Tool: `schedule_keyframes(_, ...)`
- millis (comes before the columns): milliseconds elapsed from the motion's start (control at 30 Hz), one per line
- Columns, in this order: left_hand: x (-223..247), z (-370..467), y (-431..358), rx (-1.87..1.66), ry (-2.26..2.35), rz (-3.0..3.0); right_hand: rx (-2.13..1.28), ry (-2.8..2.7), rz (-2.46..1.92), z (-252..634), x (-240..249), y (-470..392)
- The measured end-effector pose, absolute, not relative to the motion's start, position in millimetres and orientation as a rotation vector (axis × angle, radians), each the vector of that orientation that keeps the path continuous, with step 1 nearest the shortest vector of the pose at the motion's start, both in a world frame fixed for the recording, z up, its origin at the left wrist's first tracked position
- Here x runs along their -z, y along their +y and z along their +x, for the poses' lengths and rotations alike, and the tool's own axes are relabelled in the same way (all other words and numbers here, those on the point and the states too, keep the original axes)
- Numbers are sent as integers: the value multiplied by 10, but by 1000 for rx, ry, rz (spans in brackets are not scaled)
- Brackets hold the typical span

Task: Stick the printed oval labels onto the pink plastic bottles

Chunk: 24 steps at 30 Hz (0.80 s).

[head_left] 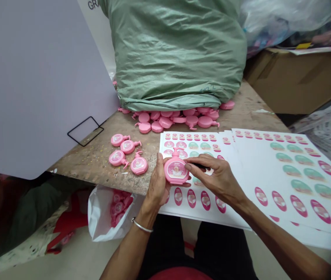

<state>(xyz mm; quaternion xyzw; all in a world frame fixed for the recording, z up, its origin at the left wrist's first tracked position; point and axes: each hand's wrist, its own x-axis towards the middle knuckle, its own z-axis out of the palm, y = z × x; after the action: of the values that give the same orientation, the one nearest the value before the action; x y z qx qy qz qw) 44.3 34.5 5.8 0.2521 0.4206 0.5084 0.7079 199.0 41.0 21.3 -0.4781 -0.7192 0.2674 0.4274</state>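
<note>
My left hand [158, 182] is wrapped round a pink toy pump bottle [177, 179], held upright with its oval baby-print label facing me. My right hand [214, 177] reaches in from the right, fingertips at the bottle's right edge. Under those fingers shows a slim black thing [199, 166], mostly hidden, whose kind I cannot make out. Beneath both hands lies a sheet of stickers [191, 210], with rows of pink and green ovals. Left of my hands, several labelled pink bottles [139, 165] lie on the wooden table [95, 167].
A big green sack [177, 54] stands at the back, with a pile of pink bottles [165, 122] at its mouth. More sticker sheets [258, 163] spread rightward. A white bag [98, 217] of bottles hangs below the table's front edge. A pale board [37, 77] blocks the left.
</note>
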Motion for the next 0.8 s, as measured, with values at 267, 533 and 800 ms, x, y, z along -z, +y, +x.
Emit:
schedule_keyframes(267, -117, 450, 351, -1122, 940, 594, -529, -1846, -1246, 1956, -177, 417)
schedule_keyframes(533, -68, 422, 247, -1110, 1051, 877, -239, -1825, -1554, 1965, -190, 436)
schedule_keyframes(800, 115, 226, 317, -1164, 1485, 1116, -582, -1731, -1546, 1968, 192, 895)
